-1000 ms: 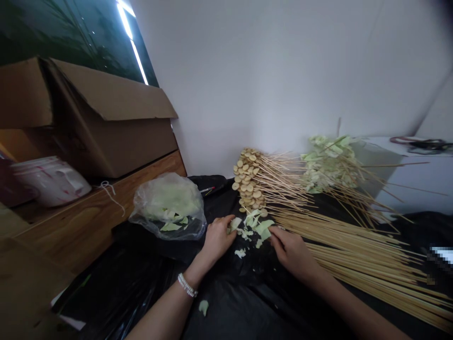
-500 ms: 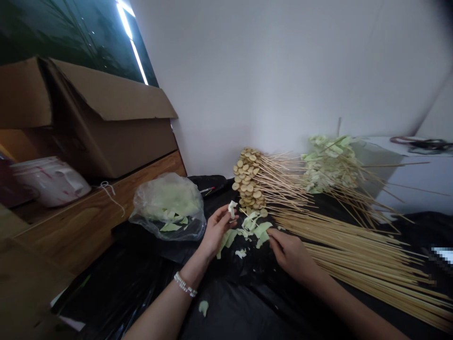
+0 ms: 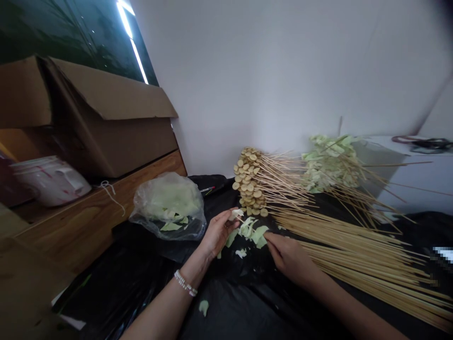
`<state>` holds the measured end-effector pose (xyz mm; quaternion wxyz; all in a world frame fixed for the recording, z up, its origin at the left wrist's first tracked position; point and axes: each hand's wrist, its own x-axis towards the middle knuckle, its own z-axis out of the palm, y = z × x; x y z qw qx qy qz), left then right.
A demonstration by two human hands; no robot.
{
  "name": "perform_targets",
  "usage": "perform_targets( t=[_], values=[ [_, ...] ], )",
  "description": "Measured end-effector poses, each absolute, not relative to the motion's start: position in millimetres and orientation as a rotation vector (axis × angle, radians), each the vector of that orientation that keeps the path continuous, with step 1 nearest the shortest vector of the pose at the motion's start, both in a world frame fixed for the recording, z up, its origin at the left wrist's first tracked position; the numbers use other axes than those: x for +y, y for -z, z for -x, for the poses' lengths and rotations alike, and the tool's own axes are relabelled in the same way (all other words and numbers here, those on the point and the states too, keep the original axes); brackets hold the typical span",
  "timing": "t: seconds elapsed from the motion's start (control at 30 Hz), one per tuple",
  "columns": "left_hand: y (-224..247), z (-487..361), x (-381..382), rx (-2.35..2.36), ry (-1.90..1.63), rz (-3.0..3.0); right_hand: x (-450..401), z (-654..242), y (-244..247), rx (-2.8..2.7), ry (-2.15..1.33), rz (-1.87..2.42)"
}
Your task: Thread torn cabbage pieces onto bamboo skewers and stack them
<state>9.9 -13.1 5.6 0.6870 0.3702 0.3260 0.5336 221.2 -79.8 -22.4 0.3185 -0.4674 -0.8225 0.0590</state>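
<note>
The person has two bare hands in front, over a black plastic sheet (image 3: 244,302). The left hand (image 3: 217,233) is pinching a small pale leaf piece (image 3: 236,215) between the thumb and the fingers. On the left wrist there is a white beaded bracelet (image 3: 185,283). The right hand (image 3: 285,250) has its fingers closed together beside the threaded leaves (image 3: 252,230); it seems to pinch the stick which carries them, but the stick is mostly hidden there, so I am not fully sure. These leaves are between the two hands, above the sheet, and the leaf piece in the left hand is at their left end.

One loose scrap (image 3: 241,253) lies on the sheet just below the threaded leaves, and another scrap (image 3: 204,308) lies nearer to the person. To the left of the left hand is a clear plastic bag (image 3: 168,205) with green leaves inside. Behind the hands I see a stack of round slices (image 3: 248,182) on sticks, whose bare ends point to the right. Farther right is a heap of leaf skewers (image 3: 331,163), also with sticks coming out. Many bare sticks (image 3: 364,264) are lying to the right of the right hand. On the left side, a cardboard box (image 3: 116,137) and a whitish container (image 3: 51,182) stand on a wooden surface (image 3: 141,191).
</note>
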Motion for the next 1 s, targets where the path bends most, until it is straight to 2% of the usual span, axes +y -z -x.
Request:
perform_targets(
  t=[0.37, 0.57, 0.8, 1.0],
  values=[
    [-2, -7, -11, 0.721, -1.216, -0.745, -83, -219, 21, -2.159, -0.152, 1.206],
    [-1, -7, -11, 0.733, -1.182, -0.761, -84, -216, 12, -2.076, -0.358, 1.172],
    [1, -17, -21, 0.728, -1.05, -0.846, -83, -219, 23, -2.151, -0.075, 1.182],
    [0, -21, -22, 0.717, -1.144, -0.843, -82, -217, 19, -2.153, -0.194, 1.192]
  ],
)
